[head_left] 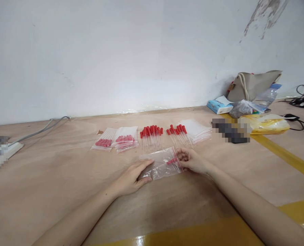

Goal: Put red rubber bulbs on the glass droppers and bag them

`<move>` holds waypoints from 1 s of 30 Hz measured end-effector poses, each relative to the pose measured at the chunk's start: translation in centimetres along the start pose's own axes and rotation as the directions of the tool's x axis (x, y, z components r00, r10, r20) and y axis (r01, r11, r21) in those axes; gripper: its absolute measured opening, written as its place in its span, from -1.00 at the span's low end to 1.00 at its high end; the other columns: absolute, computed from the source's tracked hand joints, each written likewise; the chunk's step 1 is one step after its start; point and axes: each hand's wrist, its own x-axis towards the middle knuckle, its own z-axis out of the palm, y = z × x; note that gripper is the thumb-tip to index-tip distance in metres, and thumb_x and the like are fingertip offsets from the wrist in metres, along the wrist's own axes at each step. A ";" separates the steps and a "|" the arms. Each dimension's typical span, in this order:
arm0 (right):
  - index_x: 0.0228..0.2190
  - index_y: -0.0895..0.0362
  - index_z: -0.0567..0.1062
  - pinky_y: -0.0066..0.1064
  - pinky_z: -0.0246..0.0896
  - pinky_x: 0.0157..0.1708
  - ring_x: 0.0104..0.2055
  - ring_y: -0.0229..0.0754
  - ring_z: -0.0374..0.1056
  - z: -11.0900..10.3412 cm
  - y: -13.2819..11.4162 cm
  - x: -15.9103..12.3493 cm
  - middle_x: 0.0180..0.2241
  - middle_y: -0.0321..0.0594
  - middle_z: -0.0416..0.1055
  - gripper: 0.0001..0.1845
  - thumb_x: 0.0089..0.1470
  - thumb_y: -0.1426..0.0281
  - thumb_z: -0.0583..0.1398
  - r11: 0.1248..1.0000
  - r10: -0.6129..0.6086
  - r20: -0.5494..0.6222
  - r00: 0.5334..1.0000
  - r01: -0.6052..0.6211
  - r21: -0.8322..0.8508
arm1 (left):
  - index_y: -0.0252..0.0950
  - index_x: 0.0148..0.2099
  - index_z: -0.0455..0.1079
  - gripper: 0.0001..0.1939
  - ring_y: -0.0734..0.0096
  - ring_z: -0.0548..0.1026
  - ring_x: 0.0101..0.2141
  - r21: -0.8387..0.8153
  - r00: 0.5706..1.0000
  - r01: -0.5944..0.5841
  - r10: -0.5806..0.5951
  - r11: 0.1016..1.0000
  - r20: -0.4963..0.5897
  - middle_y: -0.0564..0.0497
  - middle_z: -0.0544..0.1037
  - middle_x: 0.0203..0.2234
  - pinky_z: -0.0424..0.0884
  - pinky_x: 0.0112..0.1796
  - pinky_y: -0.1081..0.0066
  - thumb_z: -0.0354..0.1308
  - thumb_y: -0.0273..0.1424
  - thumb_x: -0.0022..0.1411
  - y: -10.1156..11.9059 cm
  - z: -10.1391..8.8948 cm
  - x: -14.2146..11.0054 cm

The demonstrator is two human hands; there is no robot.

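A clear zip bag (pixel 159 165) lies crosswise in front of me, its mouth with the red line turned to the right. My left hand (pixel 133 176) holds its closed end, the thumb at the near edge and the fingers on the far side. At the mouth, my right hand (pixel 189 160) is closed with curled fingers round the stem end of a red-bulbed dropper (pixel 171 161); the bulb is inside the bag. Whether more than one dropper is there I cannot tell. Just beyond lie two groups of loose droppers, a larger one (pixel 152 133) and a smaller one (pixel 178 133).
Filled bags of droppers (pixel 103 141) and a second filled pile (pixel 125 138) lie left. Flat bags (pixel 196 131) are stacked right. Farther right are a blurred dark object (pixel 231 131), a yellow packet (pixel 266 124), a tissue pack (pixel 219 105) and a beige bag (pixel 256 83).
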 end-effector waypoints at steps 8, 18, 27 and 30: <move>-0.48 0.19 0.47 -0.55 0.07 -0.65 -0.66 -0.43 0.10 -0.5 0.4 0.1 -0.67 -0.39 0.25 -0.79 -0.19 0.30 0.20 0.987 -0.009 0.064 0.998 0.019 -0.159 | -0.17 0.15 0.08 -0.54 0.32 0.21 0.06 0.004 0.999 -0.029 0.029 1.000 -0.014 -0.02 0.24 0.07 0.17 0.03 0.24 0.00 -0.31 0.20 0.1 0.0 0.1; -0.41 0.20 0.48 -0.41 0.16 -0.36 -0.38 -0.17 0.33 -6.1 -0.7 4.0 -0.46 -0.14 0.44 -0.79 -0.16 0.45 0.10 0.610 -0.317 -0.553 0.771 -0.280 -0.741 | -0.19 0.08 0.20 -0.62 0.34 0.17 0.08 -0.001 0.999 -0.052 0.052 0.999 0.002 -0.03 0.24 0.07 0.16 0.05 0.26 -0.02 -0.32 0.21 -0.3 0.3 0.2; -0.34 0.24 0.49 -0.39 0.15 -0.33 -0.30 -0.07 0.37 -6.2 -0.6 7.4 -0.37 -0.01 0.46 -0.72 -0.14 0.48 0.07 0.562 -0.260 -0.576 0.775 -0.364 -0.743 | -0.18 0.07 0.21 -0.62 0.32 0.18 0.07 -0.006 0.998 -0.060 0.060 0.998 -0.016 -0.03 0.26 0.06 0.19 0.03 0.24 -0.01 -0.30 0.20 -0.4 0.5 0.2; -0.31 0.22 0.48 -0.41 0.16 -0.34 -0.30 -0.09 0.37 -5.5 -0.6 7.6 -0.38 -0.04 0.46 -0.70 -0.13 0.47 0.06 0.570 -0.257 -0.563 0.785 -0.347 -0.744 | -0.19 0.08 0.21 -0.62 0.33 0.18 0.07 0.002 0.998 -0.057 0.057 0.998 -0.010 -0.04 0.26 0.06 0.18 0.03 0.25 -0.02 -0.30 0.21 -0.3 0.4 0.2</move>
